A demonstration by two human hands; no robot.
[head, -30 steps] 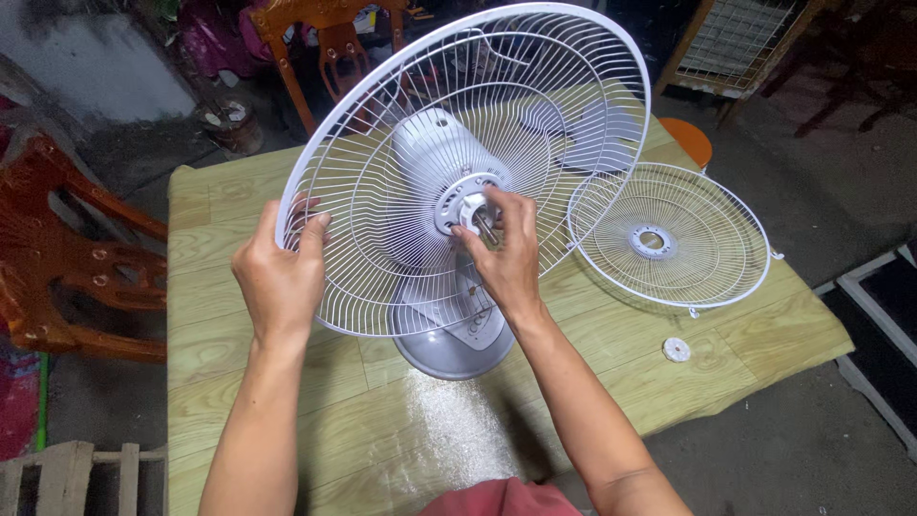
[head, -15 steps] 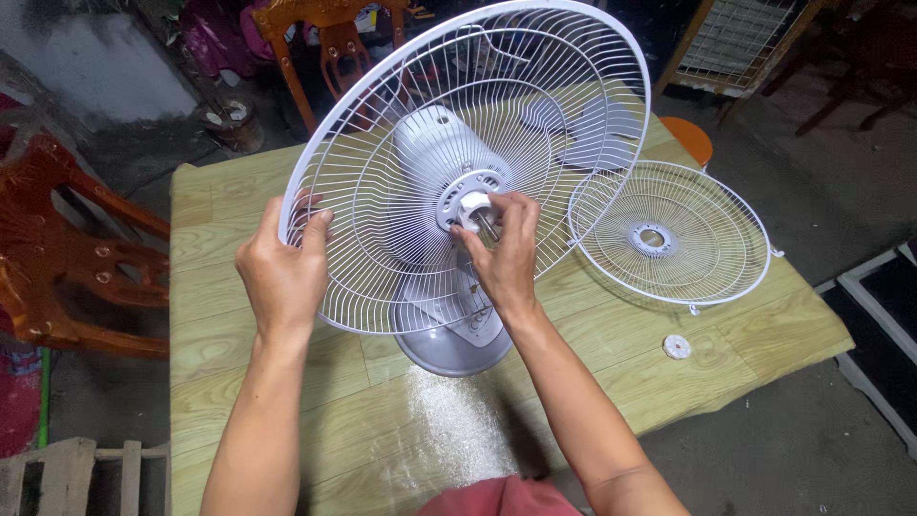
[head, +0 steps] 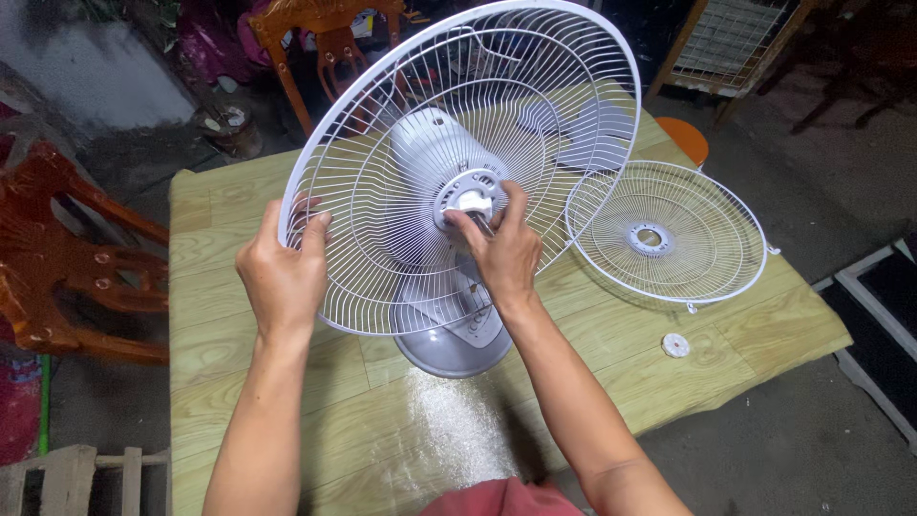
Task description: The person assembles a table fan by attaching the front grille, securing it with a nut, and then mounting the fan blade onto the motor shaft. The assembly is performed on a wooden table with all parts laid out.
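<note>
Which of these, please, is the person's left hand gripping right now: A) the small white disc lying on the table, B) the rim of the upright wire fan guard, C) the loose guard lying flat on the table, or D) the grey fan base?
B: the left hand clasps the rim of the upright wire fan guard, while the right hand works the white nut at the centre.

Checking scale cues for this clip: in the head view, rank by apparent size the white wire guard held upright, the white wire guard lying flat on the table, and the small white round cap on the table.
1. White wire guard held upright, largest, though it is nearest the camera.
2. White wire guard lying flat.
3. Small white round cap, clearly smallest.
</note>
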